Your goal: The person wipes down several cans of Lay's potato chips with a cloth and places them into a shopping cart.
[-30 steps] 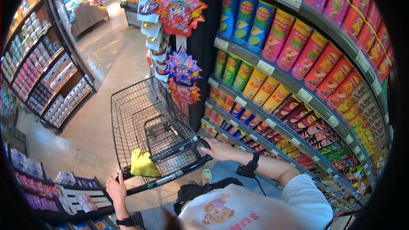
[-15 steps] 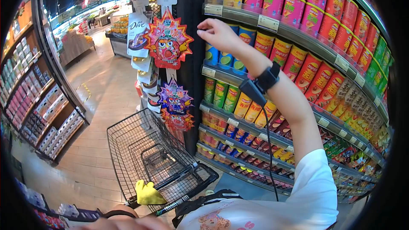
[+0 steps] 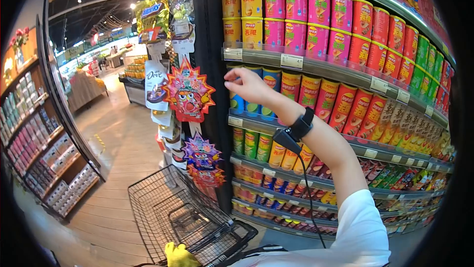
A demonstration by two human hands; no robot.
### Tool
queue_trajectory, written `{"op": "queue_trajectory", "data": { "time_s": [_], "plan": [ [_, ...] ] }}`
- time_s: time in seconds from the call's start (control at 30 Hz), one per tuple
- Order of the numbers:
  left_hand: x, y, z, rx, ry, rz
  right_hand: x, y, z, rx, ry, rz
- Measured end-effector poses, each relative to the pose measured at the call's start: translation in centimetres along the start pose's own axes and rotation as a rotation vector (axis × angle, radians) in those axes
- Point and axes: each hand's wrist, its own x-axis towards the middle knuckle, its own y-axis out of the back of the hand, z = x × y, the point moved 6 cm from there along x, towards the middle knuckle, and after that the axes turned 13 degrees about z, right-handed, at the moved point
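My right hand (image 3: 249, 86) is raised in front of the chip shelves, between the hanging red starburst candy packet (image 3: 188, 94) and the blue chip cans (image 3: 270, 78). Its fingers are loosely bent, with a small gap between thumb and fingertips, and nothing shows in them. A black band with a small device (image 3: 301, 124) is on the wrist, and a cable runs down from it. My left hand is out of view. At the lower edge, a yellow glove-like thing (image 3: 180, 255) lies at the handle end of the black wire cart (image 3: 173, 212).
Stacked pink cans (image 3: 318, 7) stand on the upper shelf (image 3: 335, 64). Below the red packet hangs a purple one (image 3: 202, 152). A dark post (image 3: 210, 49) separates the hanging packets from the shelves. Another shelf unit (image 3: 37, 133) stands at the left, beside the wooden floor (image 3: 121, 133).
The view has tilted up, so shelves, packets and cart sit lower in it. My right hand appears lower in the view, still empty. My left hand, blurred at the bottom edge before, has left the view.
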Motion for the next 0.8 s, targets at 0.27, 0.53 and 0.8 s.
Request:
{"op": "queue_trajectory", "data": {
  "time_s": [0.27,0.53,0.8],
  "plan": [
    [-15.8,14.5,-24.5,1.109,1.169,-0.035,-10.3,-4.7,3.0,0.019,-0.057,-0.233],
    [-26.2,13.3,-33.5,1.582,1.431,-0.505,-14.5,-5.0,9.2,0.043,-0.224,-0.066],
    [-14.0,15.6,-16.2,0.684,0.99,0.777,-19.4,-5.4,5.0,0.335,-0.384,-0.306]
  ]
}}
